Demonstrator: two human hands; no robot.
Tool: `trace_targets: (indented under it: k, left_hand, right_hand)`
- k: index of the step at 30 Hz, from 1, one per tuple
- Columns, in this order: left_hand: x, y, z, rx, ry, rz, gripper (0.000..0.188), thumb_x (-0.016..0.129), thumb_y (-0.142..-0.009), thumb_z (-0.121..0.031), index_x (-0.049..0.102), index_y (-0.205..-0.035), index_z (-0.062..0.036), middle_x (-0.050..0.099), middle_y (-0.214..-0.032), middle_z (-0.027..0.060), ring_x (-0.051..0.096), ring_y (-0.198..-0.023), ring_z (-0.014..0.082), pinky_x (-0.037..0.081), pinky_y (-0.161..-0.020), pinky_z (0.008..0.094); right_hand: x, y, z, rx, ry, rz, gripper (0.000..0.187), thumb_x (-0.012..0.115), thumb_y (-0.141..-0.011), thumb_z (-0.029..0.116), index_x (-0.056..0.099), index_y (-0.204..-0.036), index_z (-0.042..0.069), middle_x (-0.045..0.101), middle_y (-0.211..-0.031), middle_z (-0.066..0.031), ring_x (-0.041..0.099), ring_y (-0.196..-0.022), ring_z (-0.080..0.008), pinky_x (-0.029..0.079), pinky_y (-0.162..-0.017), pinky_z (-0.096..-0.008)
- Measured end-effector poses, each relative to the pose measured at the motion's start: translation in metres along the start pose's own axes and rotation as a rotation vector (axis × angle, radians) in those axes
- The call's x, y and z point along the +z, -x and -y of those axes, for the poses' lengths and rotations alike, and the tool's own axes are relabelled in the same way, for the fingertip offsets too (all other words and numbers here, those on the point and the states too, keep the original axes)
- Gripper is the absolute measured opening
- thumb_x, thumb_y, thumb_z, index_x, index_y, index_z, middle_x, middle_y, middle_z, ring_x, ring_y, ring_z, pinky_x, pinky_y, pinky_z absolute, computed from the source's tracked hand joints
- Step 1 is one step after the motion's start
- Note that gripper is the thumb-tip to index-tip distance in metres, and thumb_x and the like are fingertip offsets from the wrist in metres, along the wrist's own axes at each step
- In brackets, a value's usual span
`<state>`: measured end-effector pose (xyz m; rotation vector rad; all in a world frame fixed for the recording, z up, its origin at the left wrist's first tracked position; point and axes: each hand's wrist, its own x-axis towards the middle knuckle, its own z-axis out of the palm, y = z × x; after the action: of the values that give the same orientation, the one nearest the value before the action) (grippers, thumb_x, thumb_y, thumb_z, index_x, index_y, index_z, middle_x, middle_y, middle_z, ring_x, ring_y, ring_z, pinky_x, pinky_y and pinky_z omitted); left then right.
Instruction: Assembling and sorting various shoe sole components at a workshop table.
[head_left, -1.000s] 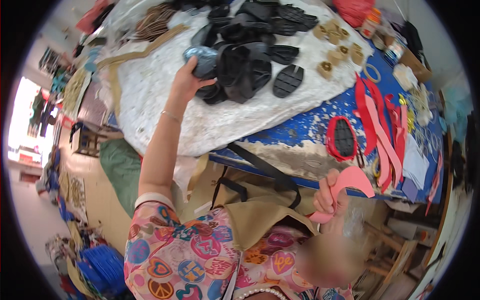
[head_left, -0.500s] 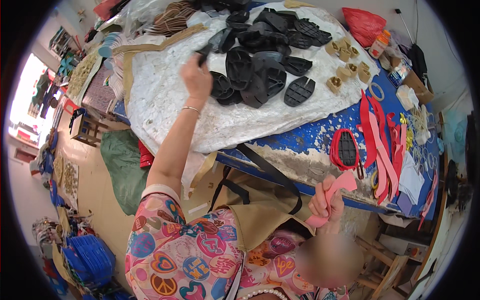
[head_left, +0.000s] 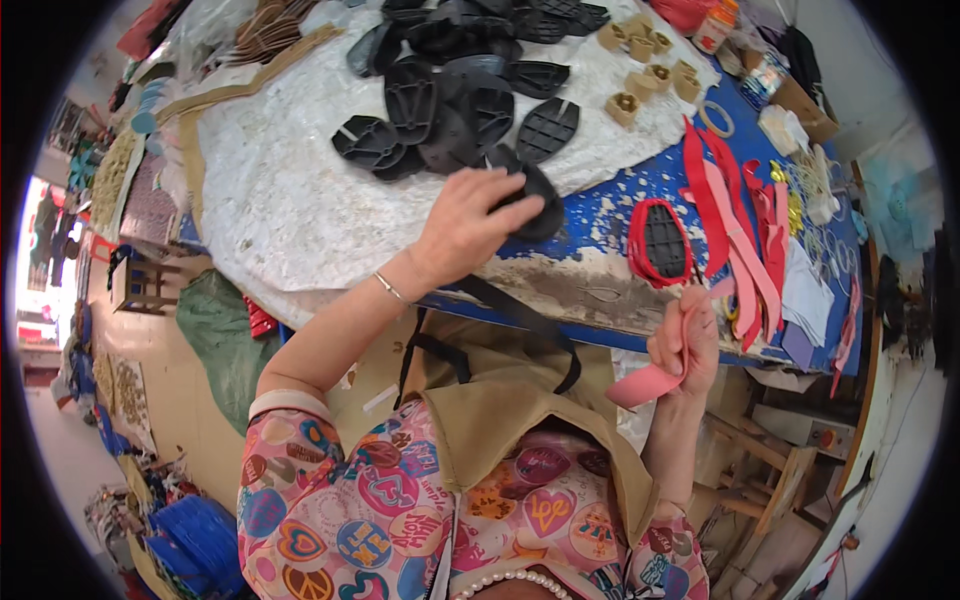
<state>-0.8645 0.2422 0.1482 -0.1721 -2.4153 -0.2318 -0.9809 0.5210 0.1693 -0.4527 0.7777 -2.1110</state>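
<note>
My left hand [head_left: 468, 222] is closed on a black shoe sole piece [head_left: 541, 204], above the front edge of the white sheet [head_left: 290, 215]. Behind it lies a heap of similar black sole pieces [head_left: 411, 98], one of them set apart [head_left: 549, 130]. At the table's front edge, my right hand [head_left: 690, 340] grips a pink strip [head_left: 648, 384], which curls out below the fingers. A black sole piece wrapped in a red strip [head_left: 661, 243] rests just beyond that hand on the blue table.
Loose red and pink strips [head_left: 738, 240] lie at the right, with tangled cords [head_left: 826, 215] beyond. Small tan blocks [head_left: 625, 108], a tape roll [head_left: 716, 118] and an orange-capped bottle [head_left: 714, 28] are farther back. A wooden stool [head_left: 770, 490] stands below the table at right.
My left hand has moved from the far left of the heap toward me and to the right, bringing the black sole piece. My right hand rose slightly, still holding the pink strip; the view shifted.
</note>
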Motion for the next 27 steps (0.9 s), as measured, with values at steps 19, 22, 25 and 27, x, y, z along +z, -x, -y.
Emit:
trace_targets:
  k: [19, 22, 25, 27]
  left_hand:
    - [0.04, 0.002, 0.002, -0.514, 0.036, 0.259, 0.05, 0.07, -0.073, -0.02, 0.048, -0.114, -0.0008, 0.052, -0.11, 0.0169, 0.045, -0.107, 0.0332, 0.034, -0.095, 0.0409]
    - [0.024, -0.002, -0.004, -0.439, 0.043, 0.148, 0.044, 0.068, -0.075, -0.015, 0.049, -0.112, -0.0007, 0.057, -0.103, 0.0141, 0.052, -0.102, 0.0278, 0.039, -0.09, 0.0369]
    - [0.012, -0.001, -0.014, -0.748, 0.627, 0.237, 0.031, 0.062, -0.08, -0.006, 0.048, -0.107, -0.001, 0.062, -0.095, 0.0117, 0.057, -0.094, 0.02, 0.044, -0.084, 0.0307]
    - [0.013, 0.009, -0.022, -0.679, 0.927, -0.061, 0.017, 0.053, -0.085, 0.0, 0.045, -0.099, -0.0016, 0.062, -0.089, 0.0093, 0.057, -0.081, 0.0121, 0.044, -0.071, 0.0228]
  right_hand:
    - [-0.02, 0.032, 0.078, -0.314, 0.32, 0.463, 0.02, 0.054, -0.09, 0.022, 0.041, -0.088, 0.007, 0.054, -0.05, -0.0059, 0.044, -0.036, -0.0132, 0.031, -0.039, -0.0246]
    - [-0.026, 0.035, 0.077, -0.343, 0.411, 0.329, 0.021, 0.055, -0.089, 0.022, 0.042, -0.088, 0.006, 0.052, -0.05, -0.0058, 0.041, -0.033, -0.0135, 0.03, -0.036, -0.0246]
    - [-0.024, 0.04, 0.064, -0.311, 0.43, 0.116, 0.015, 0.057, -0.087, 0.014, 0.046, -0.087, 0.004, 0.053, -0.056, -0.0071, 0.043, -0.037, -0.013, 0.032, -0.037, -0.0242]
    - [-0.023, 0.039, 0.051, -0.252, 0.386, -0.047, 0.009, 0.057, -0.086, 0.007, 0.05, -0.087, 0.002, 0.056, -0.061, -0.0085, 0.048, -0.042, -0.0125, 0.035, -0.04, -0.0235]
